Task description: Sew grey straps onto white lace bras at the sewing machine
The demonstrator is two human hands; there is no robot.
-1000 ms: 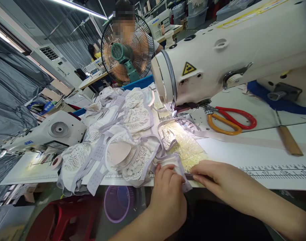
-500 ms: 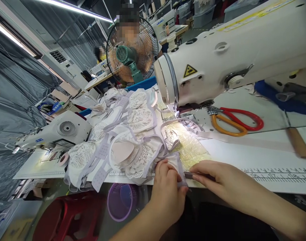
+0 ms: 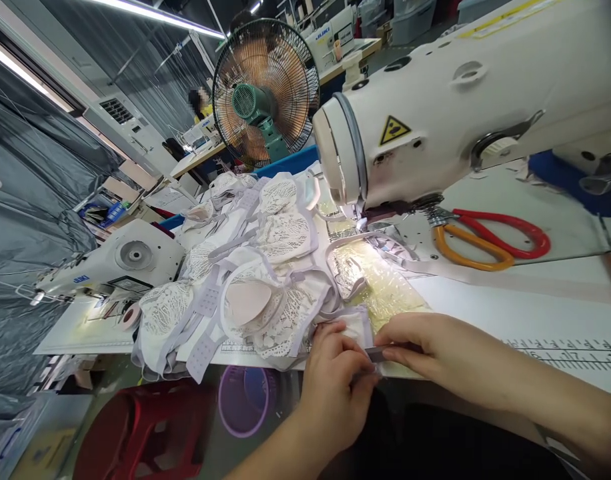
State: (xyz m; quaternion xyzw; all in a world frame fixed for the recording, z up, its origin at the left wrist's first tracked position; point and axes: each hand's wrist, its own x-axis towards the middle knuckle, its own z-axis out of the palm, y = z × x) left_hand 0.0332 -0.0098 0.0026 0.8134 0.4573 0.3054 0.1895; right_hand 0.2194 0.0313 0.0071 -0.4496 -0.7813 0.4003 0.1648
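My left hand (image 3: 335, 393) is closed on the lilac-edged end of a white bra (image 3: 357, 325) at the table's front edge. Its thumb and index finger pinch the border. In my right hand (image 3: 430, 343) is a slim dark grey tool (image 3: 375, 354), perhaps thread snips or tweezers, pointing left. The tool's tip lies against the fabric beside my left fingers and is partly hidden. More white lace bras with lilac trim (image 3: 285, 233) lie heaped to the left of my hands.
A white sewing machine head (image 3: 385, 160) overhangs the table on the right, with red-and-orange-handled scissors (image 3: 485, 243) beside it. Another sewing machine (image 3: 130, 257) stands left. Below are a purple basket (image 3: 245, 403) and a red stool (image 3: 135, 433). A fan (image 3: 265, 93) stands behind.
My right hand has brought the tool left, closer to my left fingers at the fabric edge. The view has shifted slightly, so the machine and scissors appear further right.
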